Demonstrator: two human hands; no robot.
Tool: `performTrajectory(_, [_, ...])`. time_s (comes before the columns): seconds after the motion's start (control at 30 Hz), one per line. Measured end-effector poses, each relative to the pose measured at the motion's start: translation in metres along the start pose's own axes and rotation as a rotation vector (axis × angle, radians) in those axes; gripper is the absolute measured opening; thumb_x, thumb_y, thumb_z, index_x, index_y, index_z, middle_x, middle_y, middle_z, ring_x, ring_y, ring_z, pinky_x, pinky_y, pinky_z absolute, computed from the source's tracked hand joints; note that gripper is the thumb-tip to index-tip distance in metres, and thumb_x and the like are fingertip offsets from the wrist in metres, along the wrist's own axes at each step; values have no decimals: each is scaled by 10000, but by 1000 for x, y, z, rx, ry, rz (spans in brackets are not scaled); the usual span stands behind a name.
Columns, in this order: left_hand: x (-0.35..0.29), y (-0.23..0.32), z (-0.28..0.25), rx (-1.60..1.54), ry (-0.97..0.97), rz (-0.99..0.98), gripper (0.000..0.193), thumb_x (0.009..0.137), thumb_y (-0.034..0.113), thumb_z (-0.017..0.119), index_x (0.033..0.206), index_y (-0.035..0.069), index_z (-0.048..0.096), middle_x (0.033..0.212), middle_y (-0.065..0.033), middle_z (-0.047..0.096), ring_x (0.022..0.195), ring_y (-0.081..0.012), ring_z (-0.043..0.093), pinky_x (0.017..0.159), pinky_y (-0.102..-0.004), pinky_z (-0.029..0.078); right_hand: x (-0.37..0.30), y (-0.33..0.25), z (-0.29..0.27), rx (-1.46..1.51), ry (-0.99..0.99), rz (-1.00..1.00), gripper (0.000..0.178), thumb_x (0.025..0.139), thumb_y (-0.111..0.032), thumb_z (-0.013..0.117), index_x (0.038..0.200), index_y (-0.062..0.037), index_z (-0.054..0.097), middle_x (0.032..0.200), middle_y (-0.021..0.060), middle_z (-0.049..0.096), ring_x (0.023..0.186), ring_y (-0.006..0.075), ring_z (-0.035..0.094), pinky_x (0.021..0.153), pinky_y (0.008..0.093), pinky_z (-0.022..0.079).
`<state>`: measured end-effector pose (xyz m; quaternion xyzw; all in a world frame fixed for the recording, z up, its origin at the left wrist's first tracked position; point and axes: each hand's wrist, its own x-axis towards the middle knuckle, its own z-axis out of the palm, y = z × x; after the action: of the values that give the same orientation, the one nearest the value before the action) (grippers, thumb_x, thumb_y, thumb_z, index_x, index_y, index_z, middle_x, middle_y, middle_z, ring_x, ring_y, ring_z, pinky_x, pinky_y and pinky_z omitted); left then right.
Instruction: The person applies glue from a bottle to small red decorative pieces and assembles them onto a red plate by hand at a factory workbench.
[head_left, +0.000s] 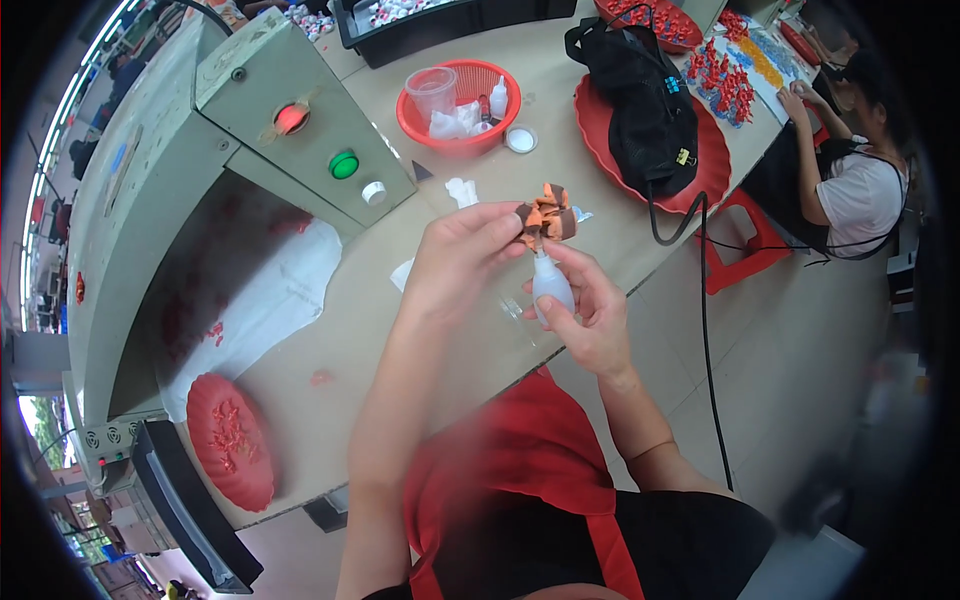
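Between the fingertips of my left hand (465, 250) is a small orange and brown figure (550, 218), held up over the table. My right hand (600, 310) is closed round a white squeeze bottle (553, 284), its nozzle pointing up against the underside of the figure. Whether the tip touches the figure or stops just short, I cannot tell. Past my left hand lies a crumpled white tissue (461, 192). A small white and blue scrap (582, 215) shows just beyond the figure.
Left stands a green-grey machine (300, 130) with buttons; a red tray (232, 440) of small red parts sits before it. A red basket (460, 148) holds cups and bottles. A black bag (645, 120) lies on another red tray (590, 130), trailing a cable (706, 330). A co-worker (850, 180) sits right.
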<state>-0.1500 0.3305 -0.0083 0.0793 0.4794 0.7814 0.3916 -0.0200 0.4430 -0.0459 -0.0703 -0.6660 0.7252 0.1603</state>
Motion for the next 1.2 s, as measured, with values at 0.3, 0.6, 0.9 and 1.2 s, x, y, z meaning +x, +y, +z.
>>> performTrajectory(0.3, [-4,-2,2,469,-41,84,135,845,159,621,880,29,614,774,-22,623,707,-81,579,575,-203,420,-2,-4,-12,-102,44,-46,431,737,26,548,1168,12,549,998,98,635,845,118,600,739,245,477])
performTrajectory(0.6, [-7,9,-17,163,118,251,149,885,184,576,877,37,604,807,-24,627,612,-61,519,551,-179,426,-15,-9,-16,-39,7,25,417,739,21,526,1155,12,557,914,66,621,773,106,590,696,234,476])
performTrajectory(0.9, [2,-14,-11,234,329,275,170,826,77,627,957,-10,563,876,-67,638,778,-122,620,698,-245,488,-22,-10,-19,4,-60,112,432,763,63,516,1194,26,514,1107,125,560,882,157,611,608,211,501])
performTrajectory(1.2, [-5,-36,-31,502,377,622,289,800,55,636,1082,6,593,1146,-138,545,918,-202,615,748,-288,516,-22,-7,0,52,-9,143,457,779,61,561,1227,25,477,951,96,606,799,124,597,688,237,488])
